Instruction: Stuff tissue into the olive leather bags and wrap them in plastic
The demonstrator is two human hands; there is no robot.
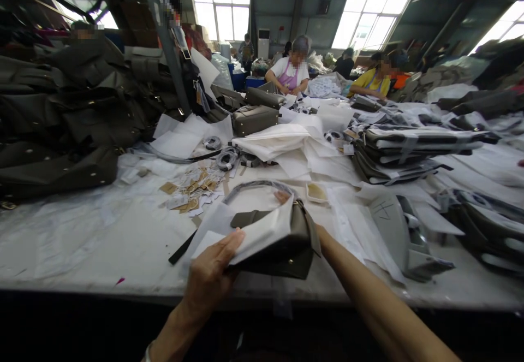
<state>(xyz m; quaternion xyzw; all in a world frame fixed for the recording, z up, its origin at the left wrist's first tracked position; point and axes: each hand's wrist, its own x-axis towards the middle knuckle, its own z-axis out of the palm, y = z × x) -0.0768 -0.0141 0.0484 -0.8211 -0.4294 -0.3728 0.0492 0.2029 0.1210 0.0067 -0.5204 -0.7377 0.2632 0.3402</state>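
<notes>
A dark olive handbag [292, 255] is tilted on its side above the front of the table, with its wrapped handle [262, 186] arching out behind. White tissue paper [266, 236] lies over its upper face. My left hand [215, 263] is closed on the near left edge, thumb on top of the paper and fingers underneath. On the far side, my right hand [281, 197] grips the bag near the handle; only some fingers show, and the bag hides the rest. A dark strap [182, 248] sticks out to the left from under the paper.
Paper tags [192, 190] lie scattered behind left, near coiled wrapped handles [227, 158]. Dark bags [61, 116] are heaped at left. Flat bags [409, 146] stack at right, behind a grey curved piece [393, 231]. A co-worker in a purple apron [290, 75] works across the table.
</notes>
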